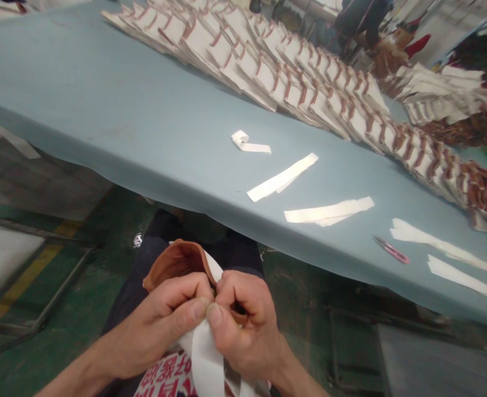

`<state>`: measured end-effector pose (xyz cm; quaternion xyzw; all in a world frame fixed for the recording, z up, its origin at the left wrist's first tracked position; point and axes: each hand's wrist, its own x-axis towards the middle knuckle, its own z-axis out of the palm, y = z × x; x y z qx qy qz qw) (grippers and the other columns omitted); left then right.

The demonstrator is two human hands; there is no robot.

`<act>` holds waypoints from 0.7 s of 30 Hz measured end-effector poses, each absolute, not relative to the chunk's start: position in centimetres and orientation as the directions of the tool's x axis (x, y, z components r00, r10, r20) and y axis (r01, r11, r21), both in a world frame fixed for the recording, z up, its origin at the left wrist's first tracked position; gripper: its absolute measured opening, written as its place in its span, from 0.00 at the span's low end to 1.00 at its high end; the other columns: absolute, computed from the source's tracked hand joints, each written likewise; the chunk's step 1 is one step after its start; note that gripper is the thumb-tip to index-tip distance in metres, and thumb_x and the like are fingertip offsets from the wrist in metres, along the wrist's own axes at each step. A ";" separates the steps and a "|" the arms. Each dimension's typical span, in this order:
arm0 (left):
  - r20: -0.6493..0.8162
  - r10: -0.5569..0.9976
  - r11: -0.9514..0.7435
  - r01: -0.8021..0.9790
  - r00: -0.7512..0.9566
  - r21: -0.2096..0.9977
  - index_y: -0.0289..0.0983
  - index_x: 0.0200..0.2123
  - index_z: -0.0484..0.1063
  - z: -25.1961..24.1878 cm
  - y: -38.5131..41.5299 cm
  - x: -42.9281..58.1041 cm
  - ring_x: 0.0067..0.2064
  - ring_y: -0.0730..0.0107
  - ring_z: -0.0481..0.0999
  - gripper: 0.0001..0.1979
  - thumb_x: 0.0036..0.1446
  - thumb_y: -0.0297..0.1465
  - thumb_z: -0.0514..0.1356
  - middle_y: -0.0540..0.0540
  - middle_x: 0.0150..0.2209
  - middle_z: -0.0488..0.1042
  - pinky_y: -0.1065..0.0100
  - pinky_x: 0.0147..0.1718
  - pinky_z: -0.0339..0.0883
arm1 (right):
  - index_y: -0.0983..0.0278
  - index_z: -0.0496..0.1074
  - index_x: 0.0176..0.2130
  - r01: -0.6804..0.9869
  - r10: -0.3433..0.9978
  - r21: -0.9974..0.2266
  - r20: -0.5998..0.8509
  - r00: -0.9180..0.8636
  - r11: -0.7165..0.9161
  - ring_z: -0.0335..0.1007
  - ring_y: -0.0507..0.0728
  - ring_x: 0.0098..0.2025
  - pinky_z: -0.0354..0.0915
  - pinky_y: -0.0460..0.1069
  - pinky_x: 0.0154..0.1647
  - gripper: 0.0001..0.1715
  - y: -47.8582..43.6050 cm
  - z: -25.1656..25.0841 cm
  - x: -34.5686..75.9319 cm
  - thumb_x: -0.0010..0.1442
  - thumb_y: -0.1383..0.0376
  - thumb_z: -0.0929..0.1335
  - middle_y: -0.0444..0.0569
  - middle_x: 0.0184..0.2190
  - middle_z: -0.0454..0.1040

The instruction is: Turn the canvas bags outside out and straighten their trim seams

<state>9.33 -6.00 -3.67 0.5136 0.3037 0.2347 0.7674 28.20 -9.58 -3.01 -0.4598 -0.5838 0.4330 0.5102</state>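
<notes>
My left hand (160, 322) and my right hand (249, 322) meet over my lap, thumbs and forefingers pinched close together. Between them is the edge of a brown-lined piece (177, 262) with a white outer side, its rim curled open toward the table. A white strip (208, 358) hangs down from under the two thumbs. The exact spot where the fingertips press is hidden. White material with red printed characters (162, 377) shows below my left wrist.
A blue-covered table (102, 110) runs ahead. It bears overlapping rows of white pieces with brown edges (268, 71), a curled white strip (241, 140), several flat strips (330, 211) and pink-handled thread snips (392, 251). Metal frames (61, 292) stand at the left.
</notes>
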 end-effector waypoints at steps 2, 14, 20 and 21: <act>-0.165 0.668 0.293 -0.052 0.726 0.955 0.39 0.32 0.69 -3.6 -5.3 8.8 0.28 0.74 0.58 0.32 0.78 0.60 0.62 0.56 0.29 0.62 0.73 0.23 0.51 | 0.59 0.65 0.27 0.052 0.981 -0.990 0.118 -0.153 0.127 0.52 0.48 0.22 0.54 0.47 0.26 0.29 -9.5 -2.8 29.1 0.74 0.52 0.75 0.35 0.21 0.60; -0.062 0.600 -0.126 0.171 0.798 0.977 0.41 0.31 0.65 -1.9 -4.3 7.5 0.29 0.71 0.64 0.26 0.85 0.45 0.52 0.56 0.28 0.65 0.70 0.29 0.60 | 0.59 0.72 0.33 0.188 0.897 -0.928 0.237 -0.373 0.323 0.62 0.51 0.27 0.62 0.48 0.34 0.25 -9.2 -1.6 31.4 0.83 0.52 0.68 0.39 0.26 0.71; 0.022 0.589 -0.403 0.270 0.808 0.874 0.42 0.33 0.69 0.4 -5.5 6.9 0.31 0.73 0.74 0.14 0.75 0.27 0.60 0.57 0.30 0.77 0.69 0.35 0.64 | 0.58 0.69 0.36 0.274 0.828 -0.826 0.348 -0.440 0.493 0.71 0.52 0.31 0.64 0.51 0.41 0.18 -9.6 0.4 31.7 0.83 0.61 0.67 0.39 0.28 0.77; 0.060 0.595 -0.457 0.277 0.801 0.845 0.43 0.34 0.69 0.2 -6.1 6.8 0.31 0.72 0.74 0.13 0.74 0.25 0.60 0.57 0.31 0.77 0.68 0.35 0.63 | 0.58 0.68 0.36 0.279 0.817 -0.812 0.362 -0.448 0.513 0.72 0.53 0.32 0.65 0.52 0.43 0.18 -9.7 0.4 31.6 0.82 0.63 0.67 0.40 0.29 0.77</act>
